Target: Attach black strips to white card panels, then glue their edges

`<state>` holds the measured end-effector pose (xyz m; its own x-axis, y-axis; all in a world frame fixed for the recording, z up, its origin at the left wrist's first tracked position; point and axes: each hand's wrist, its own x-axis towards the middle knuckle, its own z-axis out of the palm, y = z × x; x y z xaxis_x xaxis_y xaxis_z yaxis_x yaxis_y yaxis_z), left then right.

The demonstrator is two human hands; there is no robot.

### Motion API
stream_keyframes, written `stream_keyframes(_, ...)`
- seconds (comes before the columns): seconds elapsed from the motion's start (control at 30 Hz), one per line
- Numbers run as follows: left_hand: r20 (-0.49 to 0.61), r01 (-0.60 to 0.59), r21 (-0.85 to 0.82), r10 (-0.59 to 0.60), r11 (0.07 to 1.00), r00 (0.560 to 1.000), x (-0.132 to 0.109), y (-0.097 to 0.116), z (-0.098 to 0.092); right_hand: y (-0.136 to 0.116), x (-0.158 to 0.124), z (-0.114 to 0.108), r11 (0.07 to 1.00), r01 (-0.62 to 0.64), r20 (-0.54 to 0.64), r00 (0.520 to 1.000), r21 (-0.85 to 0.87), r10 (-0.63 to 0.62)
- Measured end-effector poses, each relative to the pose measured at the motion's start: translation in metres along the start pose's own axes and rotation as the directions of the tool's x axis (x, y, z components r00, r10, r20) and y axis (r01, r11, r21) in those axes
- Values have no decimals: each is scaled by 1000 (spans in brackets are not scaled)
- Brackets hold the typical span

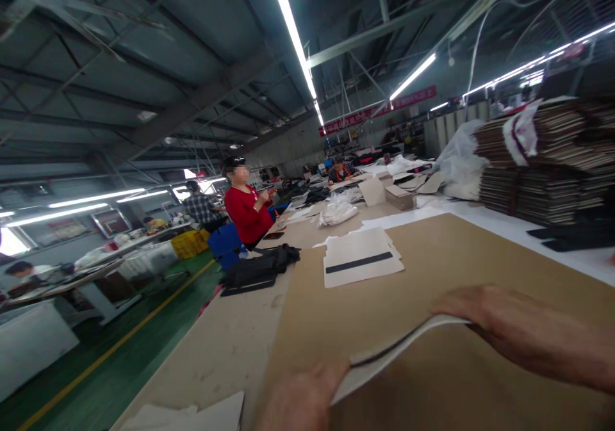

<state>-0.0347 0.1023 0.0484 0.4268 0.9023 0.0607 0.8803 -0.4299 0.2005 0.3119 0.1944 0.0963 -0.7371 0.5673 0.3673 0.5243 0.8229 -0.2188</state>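
Note:
Between my two hands is a pale cardboard panel [401, 349], seen almost edge-on and bowed upward, with a dark strip along it. My left hand [307, 392], blurred by motion, grips its near left end. At the other end, my right hand [473, 306] has its fingers closed over the edge. A similar pale panel [360, 252] with a black strip [359, 262] lies flat beyond them on a large brown board [446, 245]. The fingertips under the held panel are hidden.
Black fabric pieces [259, 268] lie at the table's left edge, and pale card pieces [211, 415] in the near left corner. Tall stacks of brown sheets [533, 187] stand right, beside clear plastic [464, 162]. A person in red [247, 210] is across the table's left side.

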Motion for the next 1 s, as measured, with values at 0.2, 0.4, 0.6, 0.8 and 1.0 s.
stream_keyframes(0.2, -259, 77, 178, -29, 981, 965, 106, -73, -40, 88, 85, 27, 981, -19, -189, 982, -195, -19)
stream_keyframes(0.4, -190, 112, 128, -87, 985, 978, 193, -140, 20, 172, 126, 118, 948, -214, -167, 970, -234, 178)
stream_keyframes(0.6, -171, 208, 38, -199, 977, 965, 205, -168, 76, 203, 115, 174, 911, -325, -106, 945, -255, 308)
stream_keyframes(0.8, -152, 201, -9, -200, 979, 968, 206, -172, 77, 200, 114, 173, 893, -356, -102, 934, -274, 341)
stream_keyframes(1.0, -125, 201, -24, -202, 979, 971, 208, -168, 76, 194, 113, 173, 867, -415, -128, 910, -276, 395)
